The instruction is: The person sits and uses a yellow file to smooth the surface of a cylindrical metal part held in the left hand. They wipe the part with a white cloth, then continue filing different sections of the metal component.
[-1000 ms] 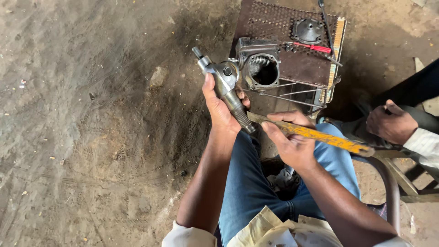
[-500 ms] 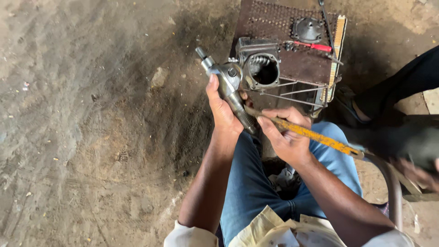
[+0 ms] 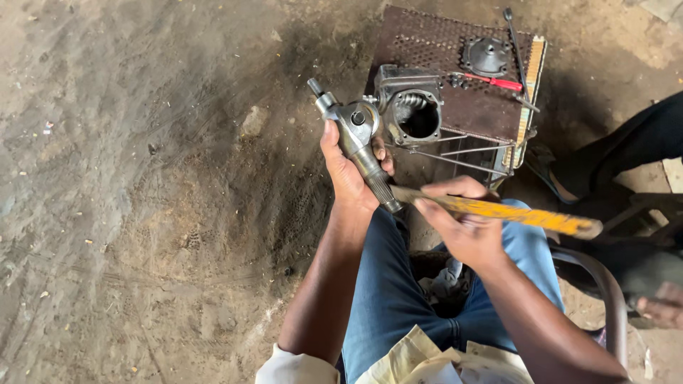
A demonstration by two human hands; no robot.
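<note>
My left hand [image 3: 346, 171] grips a grey metal shaft part [image 3: 356, 135] with a round head and a splined lower end, held up tilted over my knee. My right hand [image 3: 462, 224] holds a long yellow-handled tool [image 3: 519, 213], whose tip touches the splined end of the shaft near my left palm. Both hands are above my blue-jeaned legs [image 3: 398, 284].
A rusty perforated metal stand [image 3: 455, 107] ahead carries a grey metal housing [image 3: 413, 107] with a round opening, a round cover plate [image 3: 487, 55], a red-handled tool [image 3: 498, 82] and thin rods. Another person's leg [image 3: 626, 149] and hand [image 3: 662, 302] are at the right. Dirt floor [image 3: 142, 213] lies left.
The other person's hand at the right has dropped lower and moved toward the frame's edge. My hands and the shaft part stay almost where they were, the tool still against the shaft.
</note>
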